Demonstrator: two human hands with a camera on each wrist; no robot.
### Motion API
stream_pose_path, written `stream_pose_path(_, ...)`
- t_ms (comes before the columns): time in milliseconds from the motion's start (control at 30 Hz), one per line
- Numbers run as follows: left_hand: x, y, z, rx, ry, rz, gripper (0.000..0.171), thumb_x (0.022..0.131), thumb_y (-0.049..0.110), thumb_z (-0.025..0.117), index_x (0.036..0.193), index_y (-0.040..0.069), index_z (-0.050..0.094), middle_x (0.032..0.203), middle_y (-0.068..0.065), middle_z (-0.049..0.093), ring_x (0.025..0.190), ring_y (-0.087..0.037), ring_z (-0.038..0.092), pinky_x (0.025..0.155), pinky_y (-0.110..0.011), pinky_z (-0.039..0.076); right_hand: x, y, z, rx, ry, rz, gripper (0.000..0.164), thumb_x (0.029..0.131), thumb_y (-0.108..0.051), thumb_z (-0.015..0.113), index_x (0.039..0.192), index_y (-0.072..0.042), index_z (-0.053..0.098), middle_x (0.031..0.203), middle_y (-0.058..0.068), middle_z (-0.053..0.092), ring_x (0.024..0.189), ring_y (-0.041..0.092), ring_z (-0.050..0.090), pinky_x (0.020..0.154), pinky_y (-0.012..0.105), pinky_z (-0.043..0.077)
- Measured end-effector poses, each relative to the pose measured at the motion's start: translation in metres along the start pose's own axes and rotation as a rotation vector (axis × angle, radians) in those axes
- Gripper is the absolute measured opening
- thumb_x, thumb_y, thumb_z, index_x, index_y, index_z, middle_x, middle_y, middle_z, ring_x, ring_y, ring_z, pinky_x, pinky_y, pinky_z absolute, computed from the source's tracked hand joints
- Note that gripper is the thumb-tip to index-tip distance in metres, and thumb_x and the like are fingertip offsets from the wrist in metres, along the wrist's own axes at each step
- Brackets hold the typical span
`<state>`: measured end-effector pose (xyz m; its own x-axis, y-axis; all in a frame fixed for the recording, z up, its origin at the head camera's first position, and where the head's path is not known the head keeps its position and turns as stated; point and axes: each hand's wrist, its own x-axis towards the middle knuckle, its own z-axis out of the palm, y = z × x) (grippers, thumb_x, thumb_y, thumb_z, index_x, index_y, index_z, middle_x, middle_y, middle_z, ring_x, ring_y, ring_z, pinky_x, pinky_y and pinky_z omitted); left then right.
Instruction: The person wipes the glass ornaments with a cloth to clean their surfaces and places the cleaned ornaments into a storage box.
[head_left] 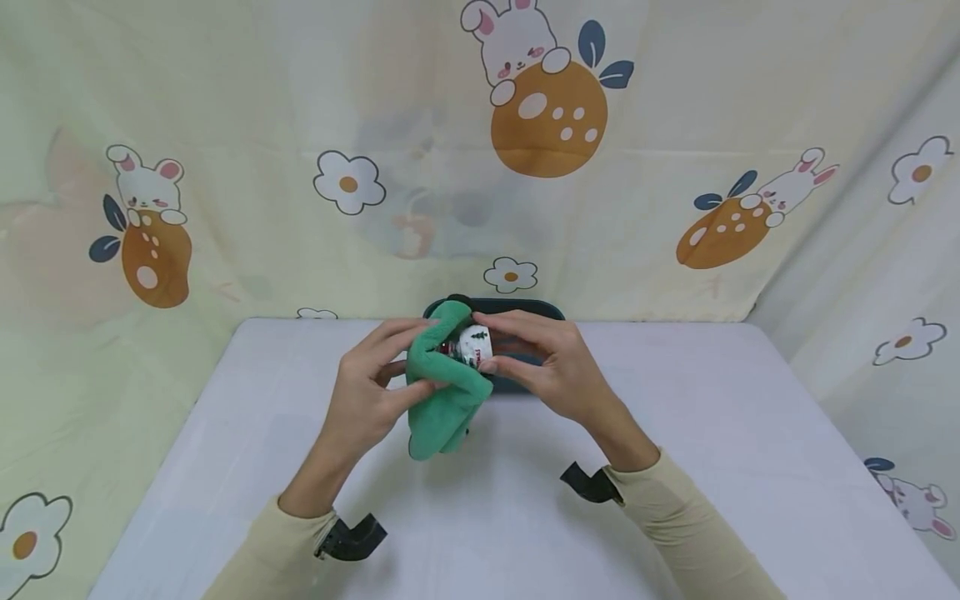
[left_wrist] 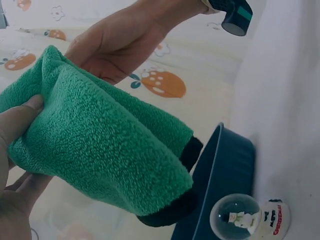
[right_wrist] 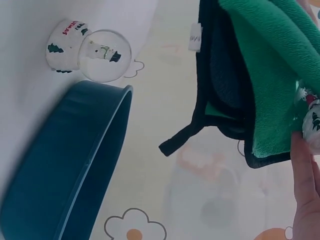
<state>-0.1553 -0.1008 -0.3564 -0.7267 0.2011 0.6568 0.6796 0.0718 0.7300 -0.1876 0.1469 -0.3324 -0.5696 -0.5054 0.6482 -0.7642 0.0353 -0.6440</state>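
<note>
A green towel (head_left: pixel 442 421) with dark edging hangs folded from my left hand (head_left: pixel 367 387). Thumb and fingers of that hand grip it around the globe end of a snow globe (head_left: pixel 476 346). My right hand (head_left: pixel 551 362) pinches the white, printed base of this globe between thumb and fingers. In the right wrist view only part of the held snow globe (right_wrist: pixel 314 125) shows against the cloth; its glass is mostly covered. The left wrist view has the towel (left_wrist: pixel 105 140) in front, hiding the held globe.
Behind the hands stands a dark blue basin (head_left: pixel 517 385) on the white table (head_left: pixel 675 400). A second snow globe (right_wrist: pixel 67 45), with a snowman inside, stands beside the basin in both wrist views. A patterned curtain (head_left: pixel 420 67) hangs behind the table.
</note>
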Motion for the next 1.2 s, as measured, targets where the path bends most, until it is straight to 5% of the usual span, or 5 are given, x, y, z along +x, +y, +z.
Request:
stream_pose_path(333, -0.001, -0.004, 0.003, 0.133, 0.003, 0.177, 0.057, 0.076, -0.015, 0.081, 0.129, 0.001, 0.068, 0.127, -0.016, 0.063, 0.116, -0.022, 0.064, 0.09, -0.028, 0.06, -0.001, -0.004, -0.003, 0.029, -0.006, 0.199, 0.035, 0.093, -0.008, 0.074, 0.127, -0.004, 0.068, 0.119, 0.009, 0.071, 0.097, 0.019, 0.072, 0.083, 0.032, 0.062)
stream_pose_path(533, 0.003, -0.006, 0.002, 0.213, -0.011, 0.284, 0.055, 0.076, -0.01, 0.081, 0.128, 0.002, 0.068, 0.127, -0.017, 0.062, 0.116, -0.028, 0.063, 0.092, -0.024, 0.058, -0.002, -0.008, -0.008, 0.051, -0.049, 0.315, 0.038, 0.097, -0.012, 0.071, 0.133, -0.003, 0.065, 0.123, 0.009, 0.069, 0.102, 0.019, 0.071, 0.086, 0.029, 0.061)
stream_pose_path(733, 0.001, -0.007, -0.001, 0.158, -0.008, 0.19, 0.055, 0.077, -0.011, 0.08, 0.129, 0.003, 0.068, 0.128, -0.016, 0.062, 0.115, -0.023, 0.064, 0.087, -0.026, 0.06, 0.0, -0.006, -0.01, 0.09, -0.132, 0.224, 0.049, 0.093, -0.001, 0.072, 0.14, -0.001, 0.059, 0.128, 0.01, 0.064, 0.11, 0.022, 0.069, 0.092, 0.035, 0.06)
stream_pose_path(967, 0.001, -0.005, -0.002, -0.05, -0.009, 0.074, 0.061, 0.073, -0.02, 0.079, 0.13, -0.002, 0.066, 0.129, -0.016, 0.062, 0.119, -0.027, 0.063, 0.091, -0.039, 0.06, 0.001, -0.003, -0.006, 0.033, -0.117, 0.081, 0.052, 0.087, 0.004, 0.076, 0.137, 0.001, 0.061, 0.122, 0.01, 0.067, 0.106, 0.022, 0.068, 0.09, 0.034, 0.061)
stream_pose_path(1200, 0.004, -0.002, -0.003, -0.081, -0.015, -0.001, 0.058, 0.077, -0.018, 0.077, 0.131, -0.001, 0.064, 0.128, -0.015, 0.063, 0.119, -0.025, 0.064, 0.091, -0.038, 0.06, 0.0, 0.003, -0.005, -0.05, -0.078, -0.042, 0.056, 0.081, 0.01, 0.08, 0.133, 0.004, 0.063, 0.126, 0.014, 0.065, 0.11, 0.023, 0.068, 0.09, 0.034, 0.061)
